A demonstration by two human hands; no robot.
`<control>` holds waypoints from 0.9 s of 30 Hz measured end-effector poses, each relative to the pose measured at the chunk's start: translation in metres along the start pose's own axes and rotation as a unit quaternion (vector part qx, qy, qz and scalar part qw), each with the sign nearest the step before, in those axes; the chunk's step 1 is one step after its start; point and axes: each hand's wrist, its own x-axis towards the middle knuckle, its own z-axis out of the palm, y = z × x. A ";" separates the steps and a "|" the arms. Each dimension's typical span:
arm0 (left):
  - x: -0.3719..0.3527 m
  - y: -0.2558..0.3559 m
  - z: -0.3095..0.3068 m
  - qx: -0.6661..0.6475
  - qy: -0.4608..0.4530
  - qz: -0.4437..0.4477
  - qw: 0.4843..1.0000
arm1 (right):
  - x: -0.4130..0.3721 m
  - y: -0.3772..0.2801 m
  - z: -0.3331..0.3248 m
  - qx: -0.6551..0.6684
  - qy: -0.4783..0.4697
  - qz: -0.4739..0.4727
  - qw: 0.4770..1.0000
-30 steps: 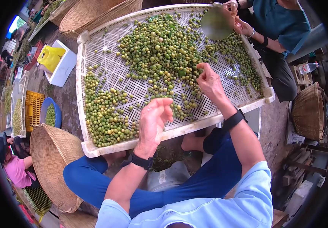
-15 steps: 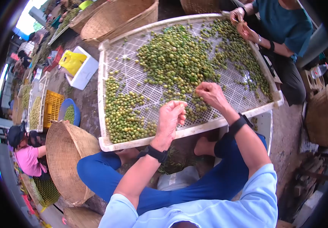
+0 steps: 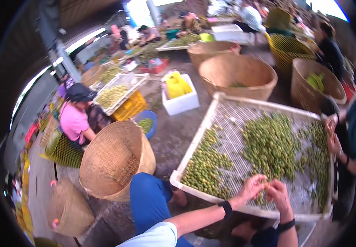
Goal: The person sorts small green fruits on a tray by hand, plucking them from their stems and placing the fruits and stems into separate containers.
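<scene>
**Hands meet over green fruits at the tray's near rim**

Both hands are curled with their fingertips brought together. The left hand (image 3: pixel 253 186) and right hand (image 3: pixel 279 196) touch each other and pinch at a few of the green fruits (image 3: pixel 270 146) between them. How many they grip is too small to tell. The fruits lie on a white perforated tray (image 3: pixel 174 178), and the hands work just inside its near rim.

A smaller heap (image 3: pixel 204 164) lies apart at the tray's left corner, with bare mesh between it and the much larger mass across the middle and right side. Judging by that split, only a minor share has been worked through and most of the load is left.

At the tray's right edge a co-worker's hands (image 3: pixel 332 131) rest among the fruits. Left of the tray, beside the person's blue-clad knee, a large woven basket (image 3: pixel 111 164) lies tipped on its side. Beyond the tray's far-left corner stand a blue bowl (image 3: pixel 147 122) of fruits and a white box (image 3: pixel 181 101).
</scene>
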 end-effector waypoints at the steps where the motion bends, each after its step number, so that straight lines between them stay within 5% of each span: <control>1: 0.002 -0.001 -0.002 0.018 -0.010 0.004 1.000 | 0.000 0.000 0.001 0.009 0.001 0.003 1.000; 8: 0.004 -0.008 0.001 -0.021 -0.022 -0.007 1.000 | -0.003 -0.004 0.002 -0.005 0.006 -0.008 1.000; 10: 0.005 -0.011 -0.002 -0.049 -0.059 -0.096 0.992 | 0.001 0.008 -0.001 -0.308 0.141 -0.184 0.923; 14: 0.008 -0.015 0.000 -0.053 -0.129 -0.034 0.990 | 0.011 0.022 -0.018 -0.318 0.229 -0.173 0.904; 16: 0.014 -0.015 0.001 0.053 -0.078 0.041 0.995 | 0.014 0.027 -0.025 -0.278 0.232 -0.156 0.919; 18: 0.014 -0.013 0.001 0.155 -0.025 0.111 0.981 | 0.013 0.026 -0.031 0.024 0.149 -0.030 0.988; 20: 0.011 -0.006 0.001 0.369 0.114 0.183 0.904 | 0.010 0.019 -0.017 0.068 0.134 -0.028 0.988; 21: 0.010 0.006 0.001 0.349 0.066 0.085 0.931 | 0.008 0.019 -0.014 0.072 0.107 -0.034 0.991; 27: 0.011 -0.005 0.003 0.187 -0.032 0.087 0.978 | 0.007 0.032 -0.003 0.105 0.096 -0.085 0.986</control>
